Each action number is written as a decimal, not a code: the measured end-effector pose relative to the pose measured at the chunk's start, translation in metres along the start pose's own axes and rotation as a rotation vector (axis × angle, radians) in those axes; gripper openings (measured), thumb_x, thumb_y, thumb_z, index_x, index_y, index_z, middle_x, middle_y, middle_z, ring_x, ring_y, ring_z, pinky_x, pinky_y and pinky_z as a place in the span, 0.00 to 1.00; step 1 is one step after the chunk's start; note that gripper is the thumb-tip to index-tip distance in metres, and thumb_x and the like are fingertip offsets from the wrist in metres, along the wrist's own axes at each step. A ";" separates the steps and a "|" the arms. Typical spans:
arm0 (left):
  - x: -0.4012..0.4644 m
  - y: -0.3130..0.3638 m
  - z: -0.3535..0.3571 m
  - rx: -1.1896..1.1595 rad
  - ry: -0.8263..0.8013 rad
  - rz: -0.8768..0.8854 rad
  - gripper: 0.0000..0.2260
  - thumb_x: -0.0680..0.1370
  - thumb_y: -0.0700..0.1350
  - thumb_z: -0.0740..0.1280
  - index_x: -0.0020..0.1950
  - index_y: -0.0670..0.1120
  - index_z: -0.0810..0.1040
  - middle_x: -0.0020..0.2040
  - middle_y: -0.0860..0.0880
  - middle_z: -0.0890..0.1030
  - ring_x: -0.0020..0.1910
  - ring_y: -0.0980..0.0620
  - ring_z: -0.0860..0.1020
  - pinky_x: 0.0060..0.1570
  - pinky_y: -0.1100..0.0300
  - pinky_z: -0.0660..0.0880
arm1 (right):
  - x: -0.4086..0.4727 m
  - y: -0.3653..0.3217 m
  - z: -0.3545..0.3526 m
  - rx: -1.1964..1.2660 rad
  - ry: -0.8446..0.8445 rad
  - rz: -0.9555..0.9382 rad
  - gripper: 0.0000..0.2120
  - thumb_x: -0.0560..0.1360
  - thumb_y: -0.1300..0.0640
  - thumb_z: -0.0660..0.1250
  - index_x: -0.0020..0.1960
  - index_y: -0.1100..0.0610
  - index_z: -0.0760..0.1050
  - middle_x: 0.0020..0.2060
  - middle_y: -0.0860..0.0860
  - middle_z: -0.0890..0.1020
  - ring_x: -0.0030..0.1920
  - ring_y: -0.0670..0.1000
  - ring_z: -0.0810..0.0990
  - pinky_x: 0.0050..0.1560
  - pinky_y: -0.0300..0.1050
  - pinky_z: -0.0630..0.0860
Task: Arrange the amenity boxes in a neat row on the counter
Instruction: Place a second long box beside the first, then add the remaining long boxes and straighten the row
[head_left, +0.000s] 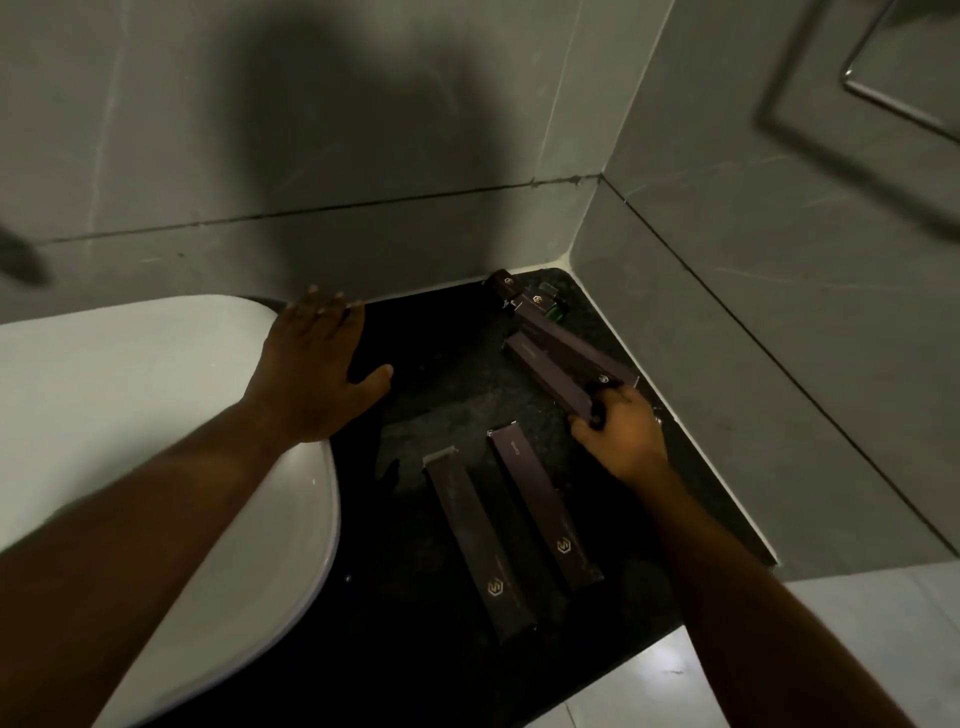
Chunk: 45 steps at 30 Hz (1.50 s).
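Several long dark brown amenity boxes lie on a black speckled counter (447, 395). Two of them lie side by side near the front: the left box (480, 545) and the right box (545, 506). Further back, two more long boxes (550, 366) lie at an angle towards the corner. My right hand (621, 434) is shut on the near end of these angled boxes. A small dark box (503, 283) stands in the back corner. My left hand (317, 366) rests flat with fingers spread on the rim of the white basin (130, 395).
Grey tiled walls close the counter at the back and on the right. A small green item (557, 312) sits in the corner behind the boxes. A chrome rail (883, 98) hangs on the right wall. Pale floor tiles show at the lower right.
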<state>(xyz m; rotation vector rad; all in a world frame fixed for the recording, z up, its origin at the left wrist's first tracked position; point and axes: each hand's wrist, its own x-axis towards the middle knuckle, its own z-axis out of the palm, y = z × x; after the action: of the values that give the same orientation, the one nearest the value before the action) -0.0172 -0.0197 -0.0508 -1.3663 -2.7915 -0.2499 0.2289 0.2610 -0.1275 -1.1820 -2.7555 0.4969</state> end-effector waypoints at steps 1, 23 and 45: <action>0.000 0.000 -0.001 -0.009 0.001 0.000 0.42 0.71 0.69 0.45 0.76 0.42 0.58 0.77 0.40 0.60 0.77 0.40 0.52 0.74 0.44 0.50 | -0.018 0.007 0.004 0.049 0.019 0.047 0.17 0.69 0.43 0.70 0.52 0.51 0.76 0.52 0.52 0.76 0.45 0.48 0.75 0.44 0.45 0.74; -0.003 0.006 -0.008 -0.042 -0.016 0.010 0.42 0.70 0.68 0.49 0.75 0.41 0.60 0.76 0.37 0.62 0.76 0.37 0.54 0.73 0.41 0.51 | -0.133 0.033 0.037 0.071 0.300 0.248 0.17 0.70 0.41 0.68 0.51 0.52 0.76 0.46 0.51 0.76 0.47 0.49 0.74 0.47 0.48 0.75; 0.002 0.002 -0.004 0.056 -0.022 0.023 0.42 0.71 0.69 0.46 0.74 0.40 0.63 0.74 0.37 0.66 0.74 0.35 0.59 0.72 0.41 0.55 | 0.036 0.010 -0.018 -0.297 0.023 -0.031 0.28 0.76 0.49 0.64 0.73 0.54 0.63 0.66 0.58 0.71 0.64 0.61 0.69 0.63 0.57 0.68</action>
<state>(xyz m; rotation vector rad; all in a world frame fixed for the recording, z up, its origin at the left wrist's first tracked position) -0.0169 -0.0178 -0.0469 -1.3963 -2.7760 -0.1564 0.2148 0.2984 -0.1154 -1.1873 -2.8945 0.0688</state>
